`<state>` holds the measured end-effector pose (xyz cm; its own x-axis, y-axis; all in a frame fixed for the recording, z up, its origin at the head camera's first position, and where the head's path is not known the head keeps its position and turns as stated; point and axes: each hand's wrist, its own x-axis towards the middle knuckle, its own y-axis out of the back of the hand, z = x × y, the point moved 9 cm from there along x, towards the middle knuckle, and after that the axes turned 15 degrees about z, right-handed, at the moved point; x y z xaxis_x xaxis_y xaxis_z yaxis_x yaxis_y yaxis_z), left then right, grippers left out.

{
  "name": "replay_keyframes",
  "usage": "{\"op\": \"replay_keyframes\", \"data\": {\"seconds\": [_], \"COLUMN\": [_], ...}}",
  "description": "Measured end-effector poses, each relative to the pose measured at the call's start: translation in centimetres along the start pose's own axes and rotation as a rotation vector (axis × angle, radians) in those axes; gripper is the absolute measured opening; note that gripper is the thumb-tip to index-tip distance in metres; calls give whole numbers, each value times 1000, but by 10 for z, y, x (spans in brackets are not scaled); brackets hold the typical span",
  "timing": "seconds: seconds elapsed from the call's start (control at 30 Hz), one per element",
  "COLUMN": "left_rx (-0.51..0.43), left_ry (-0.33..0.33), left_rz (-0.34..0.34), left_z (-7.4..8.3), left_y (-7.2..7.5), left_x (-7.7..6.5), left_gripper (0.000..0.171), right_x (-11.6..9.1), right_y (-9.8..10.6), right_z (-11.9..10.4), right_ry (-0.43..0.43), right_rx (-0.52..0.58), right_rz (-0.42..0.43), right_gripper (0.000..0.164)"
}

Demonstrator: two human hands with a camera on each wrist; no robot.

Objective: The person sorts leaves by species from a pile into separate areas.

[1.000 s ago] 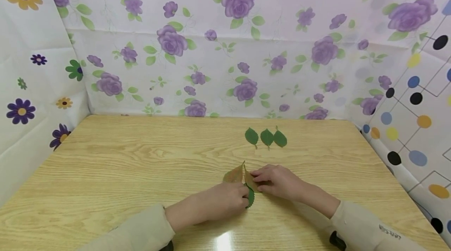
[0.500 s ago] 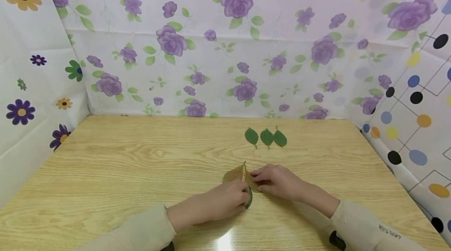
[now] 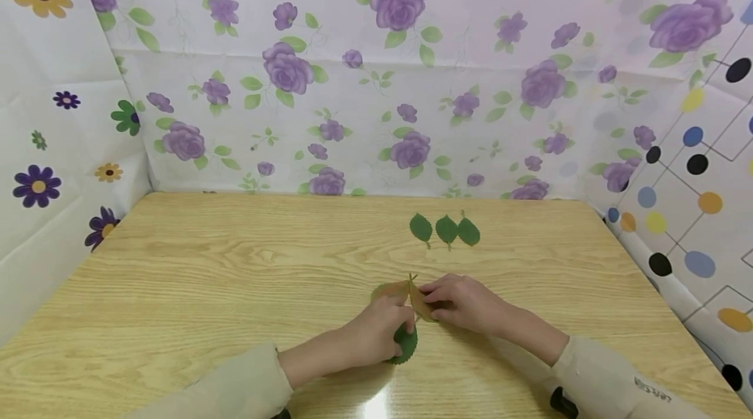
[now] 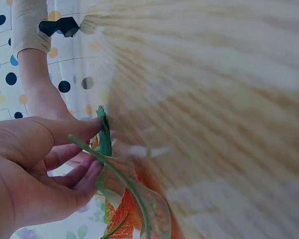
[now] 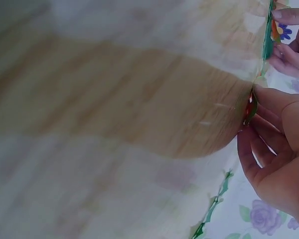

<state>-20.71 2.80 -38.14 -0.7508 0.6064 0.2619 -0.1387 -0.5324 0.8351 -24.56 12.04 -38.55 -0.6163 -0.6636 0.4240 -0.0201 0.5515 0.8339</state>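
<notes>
In the head view my left hand (image 3: 379, 333) pinches a green toothed-edge leaf (image 3: 406, 346) between thumb and fingers; the left wrist view shows this leaf (image 4: 104, 134) edge-on at the thumb tip. Partly behind that hand lies an orange-brown leaf (image 3: 393, 289). Beside it is a second orange-brown leaf (image 3: 419, 304), which my right hand (image 3: 461, 301) holds by its right side with thumb and fingertips. The stems of the two brownish leaves cross at the top. From the right wrist, the held leaf (image 5: 250, 107) appears as a thin edge between my fingers.
Farther back on the wooden table (image 3: 235, 262) rests a row of green leaves: one at left (image 3: 420, 227), a middle leaf (image 3: 446, 229) and a right leaf (image 3: 468, 231) overlapping it. Flower-patterned sheeting (image 3: 353, 112) rises behind the table, with dotted sheeting (image 3: 676, 210) along the right.
My left hand has drawn the green leaf toward me and slightly left, so more of it shows. The left brownish leaf's stem has shifted and now crosses the other. My right hand stays put.
</notes>
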Motion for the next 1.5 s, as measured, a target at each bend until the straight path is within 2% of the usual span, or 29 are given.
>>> {"op": "replay_keyframes", "data": {"seconds": [0.13,0.27,0.33,0.4,0.47,0.6,0.73,0.9,1.0,1.13,1.27,1.5], "left_rx": [-48,-129,-154,-180,-229,-353,-440,-529,-549,-569,-585,-620], "left_ry": [6,-32,-54,-47,-13,115,236,333,393,487,567,664], "left_rz": [2,40,64,83,95,139,190,264,331,399,430,450], "left_z": [0,2,3,3,0,-13,-30,-54,-73,-100,-125,-151], "left_y": [0,4,9,13,18,31,42,56,63,62,57,51], "left_x": [-1,-1,1,4,6,12,20,35,48,68,84,104], "left_gripper": [28,33,32,26,18,10,7,9,11,15,18,22], "right_x": [-1,-1,-1,-1,-1,0,1,2,2,-1,-2,0], "right_y": [0,0,0,0,0,0,0,0,-1,-2,-1,1], "right_z": [0,0,1,1,2,3,2,1,2,5,5,4], "right_ry": [-4,-10,-10,-15,-21,-27,-24,-23,-27,-46,-55,-62], "right_rx": [0,12,12,16,16,15,2,-6,-12,-12,-7,-17], "right_rz": [5,12,14,13,9,5,2,-1,-6,-18,-21,-24], "right_gripper": [22,21,21,21,21,20,22,22,23,24,25,26]}}
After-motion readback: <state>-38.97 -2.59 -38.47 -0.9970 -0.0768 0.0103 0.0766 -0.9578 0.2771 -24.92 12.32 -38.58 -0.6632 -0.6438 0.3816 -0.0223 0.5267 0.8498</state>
